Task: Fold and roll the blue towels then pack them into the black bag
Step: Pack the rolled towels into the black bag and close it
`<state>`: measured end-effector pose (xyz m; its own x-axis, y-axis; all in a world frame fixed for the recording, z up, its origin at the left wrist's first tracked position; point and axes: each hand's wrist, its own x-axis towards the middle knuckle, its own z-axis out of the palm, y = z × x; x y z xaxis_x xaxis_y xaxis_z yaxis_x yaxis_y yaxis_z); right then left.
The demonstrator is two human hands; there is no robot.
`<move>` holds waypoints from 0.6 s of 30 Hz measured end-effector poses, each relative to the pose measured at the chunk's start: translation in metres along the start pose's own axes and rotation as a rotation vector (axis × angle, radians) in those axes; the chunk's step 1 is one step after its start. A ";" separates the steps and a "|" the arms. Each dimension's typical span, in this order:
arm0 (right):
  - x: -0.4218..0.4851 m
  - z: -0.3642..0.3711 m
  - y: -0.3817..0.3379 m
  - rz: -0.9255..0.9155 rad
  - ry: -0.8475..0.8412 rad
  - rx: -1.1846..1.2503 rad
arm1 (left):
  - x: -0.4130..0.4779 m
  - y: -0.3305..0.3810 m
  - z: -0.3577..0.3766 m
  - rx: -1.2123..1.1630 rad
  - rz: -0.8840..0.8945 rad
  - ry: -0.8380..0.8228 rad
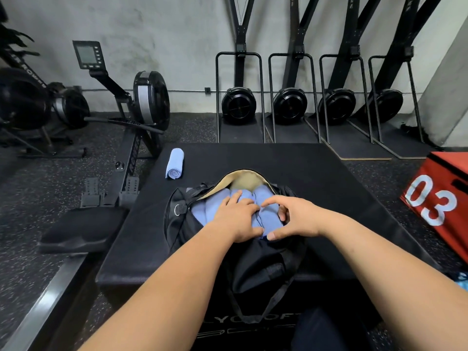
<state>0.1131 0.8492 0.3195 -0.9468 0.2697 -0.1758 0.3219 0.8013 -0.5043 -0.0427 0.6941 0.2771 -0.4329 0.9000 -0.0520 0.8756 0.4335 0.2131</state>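
In the head view, the black bag [253, 262] lies open in the middle of the padded box [329, 186], its mouth towards the far edge. The packed towels [200, 211] sit inside it side by side, their long axes running near to far. The left grip [238, 219] lies flat on them with its fingers nearly straight, pressing down. The right grip [293, 216] curls thumb and fingers round the rightmost roll [268, 219].

A loose towel roll [174, 163] lies near the far left corner, well apart from the bag. It also runs near to far, with its spiral end facing the person. It looks soft and light and likely to unroll, so it is best taken round its middle, squeezed.
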 end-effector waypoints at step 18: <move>-0.012 -0.023 -0.001 -0.051 0.027 -0.044 | -0.004 0.001 -0.003 -0.044 0.043 -0.020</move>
<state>0.1241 0.8575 0.3411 -0.9618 0.2422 -0.1274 0.2735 0.8367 -0.4744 -0.0403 0.6907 0.2805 -0.3900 0.9188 -0.0613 0.8829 0.3920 0.2586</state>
